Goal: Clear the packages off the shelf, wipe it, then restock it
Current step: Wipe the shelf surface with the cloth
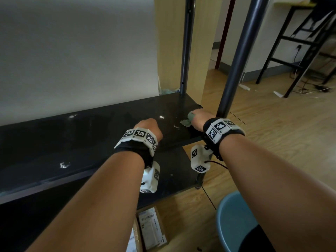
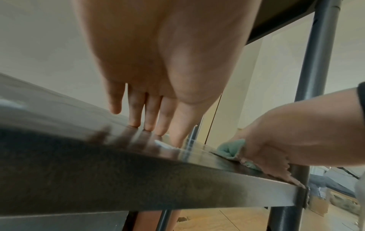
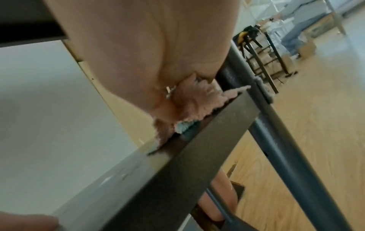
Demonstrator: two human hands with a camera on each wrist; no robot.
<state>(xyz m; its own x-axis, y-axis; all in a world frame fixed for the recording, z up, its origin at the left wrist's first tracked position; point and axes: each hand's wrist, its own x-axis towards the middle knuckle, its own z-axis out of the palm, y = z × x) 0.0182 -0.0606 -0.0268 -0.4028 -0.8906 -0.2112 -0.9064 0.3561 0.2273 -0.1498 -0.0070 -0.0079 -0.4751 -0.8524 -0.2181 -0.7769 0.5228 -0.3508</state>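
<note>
The black shelf [image 1: 91,135] carries no packages and shows wet streaks and white specks. My left hand [image 1: 148,127] rests on it near the middle, and its straight fingertips [image 2: 148,126] touch the glossy surface. At the shelf's right front corner my right hand [image 1: 199,117] grips a bunched green cloth [image 1: 189,120] and presses it onto the board. The left wrist view shows the cloth [image 2: 231,148] sticking out beside the right hand [image 2: 276,140]. In the right wrist view the cloth [image 3: 189,106] is squeezed under the palm at the shelf's edge [image 3: 187,164]. Labelled cardboard packages [image 1: 151,228] lie on the floor below.
A dark front post [image 1: 236,60] rises just right of my right hand, with a rear post [image 1: 186,51] behind it. A lower black shelf [image 1: 178,166] sits underneath. A blue round stool [image 1: 234,224] stands at the bottom right on the wooden floor. A white wall backs the shelf.
</note>
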